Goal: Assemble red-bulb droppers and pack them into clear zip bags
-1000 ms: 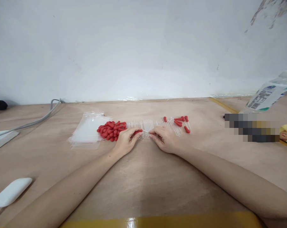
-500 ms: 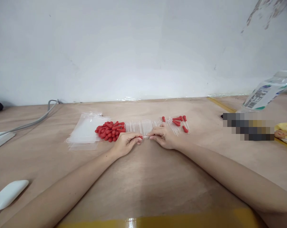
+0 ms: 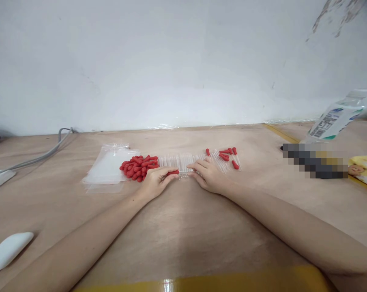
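Between the thumb and fingers of my left hand (image 3: 155,180) is a red rubber dropper bulb (image 3: 173,172), with a clear thin tube (image 3: 183,172) pointing right from its mouth. My right hand (image 3: 210,175) is at the tube's far end, thumb and forefinger spread apart; whether a fingertip touches the tube I cannot tell. Just behind both hands lies a row of clear glass tubes (image 3: 180,160). A heap of red bulbs (image 3: 134,166) sits beyond my left hand. Several droppers with red bulbs (image 3: 224,157) lie past my right hand.
Clear plastic bags (image 3: 104,168) are stacked left of the heap. A grey cable (image 3: 46,153) and a white rounded object (image 3: 11,250) are farther left. At the right stand a tilted plastic bottle (image 3: 337,121), a blurred-out dark item (image 3: 317,162) and a yellow printed packet (image 3: 364,168).
My right thumb and forefinger have parted from their pinch on the tube. More of the red bulb now shows in my left hand. The view has shifted slightly.
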Demonstrator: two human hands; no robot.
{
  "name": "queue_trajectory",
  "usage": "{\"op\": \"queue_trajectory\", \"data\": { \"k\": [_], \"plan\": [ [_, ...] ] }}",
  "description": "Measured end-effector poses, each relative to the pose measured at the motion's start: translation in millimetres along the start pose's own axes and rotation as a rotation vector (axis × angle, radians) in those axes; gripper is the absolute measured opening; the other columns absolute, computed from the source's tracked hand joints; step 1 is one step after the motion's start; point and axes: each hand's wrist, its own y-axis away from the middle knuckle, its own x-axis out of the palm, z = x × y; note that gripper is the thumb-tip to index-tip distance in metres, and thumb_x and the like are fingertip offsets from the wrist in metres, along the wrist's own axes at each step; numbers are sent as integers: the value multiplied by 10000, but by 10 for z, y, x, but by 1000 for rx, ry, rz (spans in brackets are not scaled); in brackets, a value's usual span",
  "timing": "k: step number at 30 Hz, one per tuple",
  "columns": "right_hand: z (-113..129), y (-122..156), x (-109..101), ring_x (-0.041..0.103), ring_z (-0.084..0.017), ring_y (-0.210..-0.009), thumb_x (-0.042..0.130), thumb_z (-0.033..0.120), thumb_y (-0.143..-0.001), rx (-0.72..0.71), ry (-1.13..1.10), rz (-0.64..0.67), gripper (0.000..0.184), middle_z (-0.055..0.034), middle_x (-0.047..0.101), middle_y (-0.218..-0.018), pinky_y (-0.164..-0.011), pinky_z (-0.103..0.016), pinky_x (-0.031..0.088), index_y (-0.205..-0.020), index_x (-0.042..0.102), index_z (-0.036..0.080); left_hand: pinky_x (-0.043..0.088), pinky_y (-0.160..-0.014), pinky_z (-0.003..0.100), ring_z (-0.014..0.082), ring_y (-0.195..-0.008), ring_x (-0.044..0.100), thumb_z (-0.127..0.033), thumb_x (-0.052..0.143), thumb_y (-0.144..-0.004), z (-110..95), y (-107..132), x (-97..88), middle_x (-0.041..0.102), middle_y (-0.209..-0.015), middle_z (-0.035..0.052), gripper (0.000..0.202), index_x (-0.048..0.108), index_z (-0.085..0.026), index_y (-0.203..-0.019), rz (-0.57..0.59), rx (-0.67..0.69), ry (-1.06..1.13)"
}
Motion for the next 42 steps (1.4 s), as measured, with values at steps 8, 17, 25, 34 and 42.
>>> {"op": "queue_trajectory", "data": {
  "k": [8,17,25,34,42],
  "plan": [
    [-50,37,11,533,-155,-741,396,184,-899,-16,-68,21,167,-58,614,-798,-688,-294,360,-887,559,147,503,-682,283,155,-700,623,-251,609,-809,-28,-30,-33,701,-794,37,117,665,-167,-869,-15,139,-91],
    [-45,45,31,484,-131,-617,392,172,-888,-97,39,-42,215,-38,584,-668,-679,-300,318,-814,590,138,473,-638,278,149,-656,578,-244,596,-820,-40,-2,8,676,-730,36,113,654,-156,-860,20,156,-59],
    [4,5,25,447,-129,-589,345,186,-899,-75,2,30,262,-38,563,-654,-652,-290,308,-754,559,142,472,-632,263,145,-673,580,-243,570,-831,-113,-19,-19,661,-739,35,111,637,-158,-857,118,129,-13],
    [44,-5,69,437,-120,-564,321,194,-910,0,-88,124,286,-23,543,-624,-644,-277,303,-709,519,145,464,-618,264,143,-652,566,-227,563,-835,-107,-25,-4,651,-710,38,104,631,-152,-857,104,217,-8],
    [80,-155,-179,497,-175,-749,454,245,-872,19,104,280,229,-75,598,-784,-683,-305,316,-729,608,155,481,-735,314,169,-772,591,-260,595,-816,-52,-28,16,675,-820,45,169,619,-177,-961,39,272,-86]
  ]
}}
